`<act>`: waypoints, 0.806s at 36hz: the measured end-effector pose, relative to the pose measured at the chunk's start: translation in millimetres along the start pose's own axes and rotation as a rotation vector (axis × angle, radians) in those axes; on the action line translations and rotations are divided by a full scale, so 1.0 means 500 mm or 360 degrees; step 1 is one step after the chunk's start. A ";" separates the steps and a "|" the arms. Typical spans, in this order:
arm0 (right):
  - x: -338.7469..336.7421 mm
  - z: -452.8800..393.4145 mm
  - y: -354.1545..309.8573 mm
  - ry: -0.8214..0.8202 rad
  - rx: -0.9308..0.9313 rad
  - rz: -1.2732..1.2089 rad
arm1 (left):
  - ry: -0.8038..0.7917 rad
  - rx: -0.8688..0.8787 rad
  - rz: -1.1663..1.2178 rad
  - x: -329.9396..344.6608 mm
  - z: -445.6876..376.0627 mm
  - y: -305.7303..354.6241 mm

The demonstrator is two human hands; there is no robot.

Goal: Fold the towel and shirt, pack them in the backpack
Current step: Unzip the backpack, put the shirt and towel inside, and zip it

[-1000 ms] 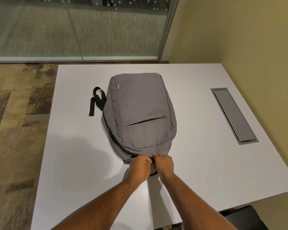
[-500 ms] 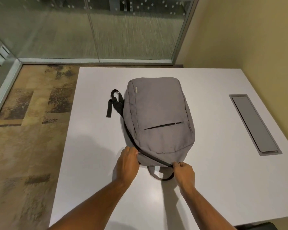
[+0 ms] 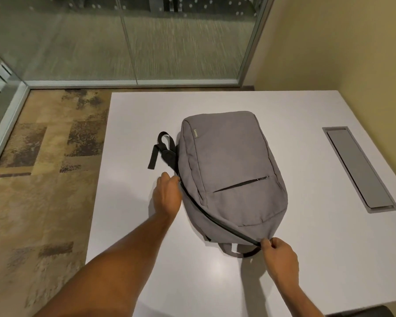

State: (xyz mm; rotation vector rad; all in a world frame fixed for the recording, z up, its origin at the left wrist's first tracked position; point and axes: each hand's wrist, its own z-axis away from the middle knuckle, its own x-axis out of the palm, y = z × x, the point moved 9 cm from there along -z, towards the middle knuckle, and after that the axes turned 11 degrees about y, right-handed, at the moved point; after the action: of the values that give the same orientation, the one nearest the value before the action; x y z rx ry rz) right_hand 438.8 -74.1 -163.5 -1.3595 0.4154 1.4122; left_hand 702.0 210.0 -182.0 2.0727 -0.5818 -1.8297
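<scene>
While the right hand (image 3: 280,253) pinches the near corner of the grey backpack (image 3: 231,170), which lies flat mid-table (image 3: 306,259), the left hand (image 3: 168,194) grips something at its left edge, seemingly the zipper pull, though the fingers hide it. Judging by the dark zipper line (image 3: 217,219) between them, the main compartment is being zipped. Next: draw steadily against the anchoring pinch. Towel and shirt are unseen, presumably inside.
</scene>
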 end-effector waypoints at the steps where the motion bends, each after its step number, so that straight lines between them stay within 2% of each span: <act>1: -0.003 0.001 0.007 0.0008 -0.0001 0.0012 | 0.0003 0.0003 -0.0008 0.002 -0.007 -0.003; 9: -0.008 0.017 0.047 0.0011 -0.0013 0.0151 | -0.0039 0.0044 -0.0066 0.015 -0.053 -0.011; 20: 0.004 0.033 0.037 0.0067 -0.0046 0.0260 | -0.0080 -0.0004 -0.0039 0.026 -0.089 0.002; 24: -0.010 0.033 0.014 0.0287 -0.0106 0.0134 | -0.0028 -0.0022 0.0105 0.020 -0.089 0.020; 29: -0.023 0.039 -0.052 0.0563 -0.0479 0.0219 | -0.0009 -0.0006 0.0367 0.010 -0.068 0.062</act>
State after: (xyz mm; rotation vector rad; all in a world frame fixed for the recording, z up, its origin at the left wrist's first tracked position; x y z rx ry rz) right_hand 448.3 -53.8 -137.3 -1.8692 0.5508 1.3848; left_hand 733.1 179.6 -166.7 1.9089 -0.7829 -1.7041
